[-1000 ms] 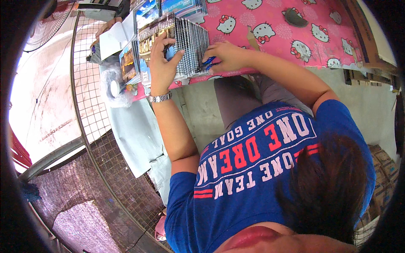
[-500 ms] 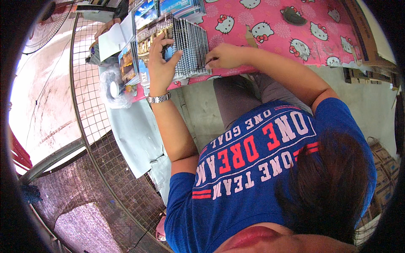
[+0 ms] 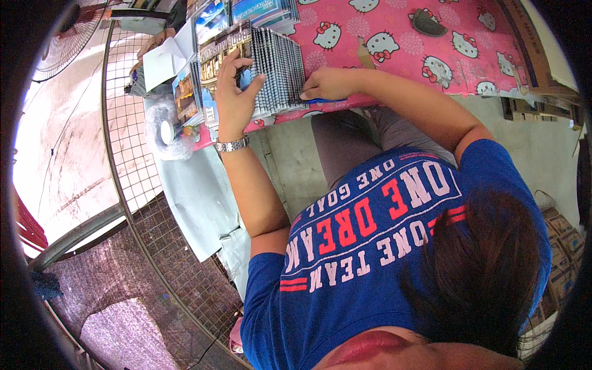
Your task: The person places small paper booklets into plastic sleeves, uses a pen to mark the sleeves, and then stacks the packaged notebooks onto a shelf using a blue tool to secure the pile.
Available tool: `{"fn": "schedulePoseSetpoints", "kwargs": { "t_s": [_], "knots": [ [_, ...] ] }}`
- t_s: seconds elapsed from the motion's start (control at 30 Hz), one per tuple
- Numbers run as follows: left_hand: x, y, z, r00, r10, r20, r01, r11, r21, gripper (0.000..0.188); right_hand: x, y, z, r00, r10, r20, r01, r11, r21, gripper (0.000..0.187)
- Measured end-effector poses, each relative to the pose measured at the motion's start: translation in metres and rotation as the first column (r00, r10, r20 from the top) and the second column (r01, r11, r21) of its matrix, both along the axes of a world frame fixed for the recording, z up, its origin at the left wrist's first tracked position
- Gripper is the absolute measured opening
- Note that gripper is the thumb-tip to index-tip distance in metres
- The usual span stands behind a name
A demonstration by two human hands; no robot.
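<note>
An overlapping row of spiral-bound notebooks (image 3: 277, 68) lies at the near left of the table, wire edges facing right. My left hand (image 3: 234, 86) rests on the cover of the leftmost one, fingers spread and thumb out toward the wires. At the row's near right corner, my right hand (image 3: 327, 84) is closed around a slim tool with a blue handle (image 3: 325, 101); its tip is hidden or too small to make out. More notebooks (image 3: 262, 9) in blue covers are stacked behind the row.
A pink cat-patterned cloth (image 3: 401, 49) covers the table, with a dark rounded object (image 3: 429, 23) toward the far right. Left of the row are another notebook (image 3: 187, 94), a clear plastic bag (image 3: 166, 129) and white sheets (image 3: 163, 63). A wire-mesh panel (image 3: 132, 148) stands at the left.
The blue handle now shows beneath my right hand, which has tilted slightly at the notebooks' corner. My left hand stays in nearly the same place.
</note>
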State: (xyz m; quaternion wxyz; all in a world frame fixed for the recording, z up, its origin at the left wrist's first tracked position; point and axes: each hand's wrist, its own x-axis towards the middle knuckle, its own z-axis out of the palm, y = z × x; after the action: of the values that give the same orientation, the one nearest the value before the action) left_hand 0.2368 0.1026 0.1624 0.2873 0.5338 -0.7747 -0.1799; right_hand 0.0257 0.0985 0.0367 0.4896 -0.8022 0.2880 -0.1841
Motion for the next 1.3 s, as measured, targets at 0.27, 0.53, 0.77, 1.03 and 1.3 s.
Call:
{"fn": "schedulePoseSetpoints", "kwargs": {
  "t_s": [0.27, 0.53, 0.77, 1.03, 1.3],
  "knots": [
    [-0.001, 0.000, 0.000, 1.000, -0.008, -0.012, 0.008, 1.000, -0.007, 0.038, -0.008, 0.007, -0.018, 0.987, -0.103, 0.121, 0.140, 0.925, -0.354, 0.034],
    [0.001, 0.000, -0.002, 1.000, -0.014, 0.000, 0.014, 1.000, -0.016, 0.038, -0.009, 0.003, -0.014, 0.997, -0.082, -0.002, 0.080, 0.971, -0.226, 0.037],
    [0.000, -0.001, -0.002, 1.000, -0.008, -0.027, 0.008, 1.000, 0.000, 0.038, -0.009, 0.006, -0.016, 0.988, -0.081, 0.130, 0.121, 0.932, -0.342, 0.038],
    [-0.001, -0.002, -0.001, 1.000, -0.026, 0.006, 0.026, 0.999, -0.045, 0.037, 0.002, 0.001, -0.021, 0.999, -0.046, -0.023, 0.043, 0.993, -0.110, 0.035],
    [0.001, -0.001, -0.003, 0.999, -0.024, -0.046, 0.023, 0.999, -0.023, 0.037, -0.002, 0.009, -0.025, 0.993, -0.084, 0.080, 0.093, 0.989, -0.114, 0.037]
  ]
}}
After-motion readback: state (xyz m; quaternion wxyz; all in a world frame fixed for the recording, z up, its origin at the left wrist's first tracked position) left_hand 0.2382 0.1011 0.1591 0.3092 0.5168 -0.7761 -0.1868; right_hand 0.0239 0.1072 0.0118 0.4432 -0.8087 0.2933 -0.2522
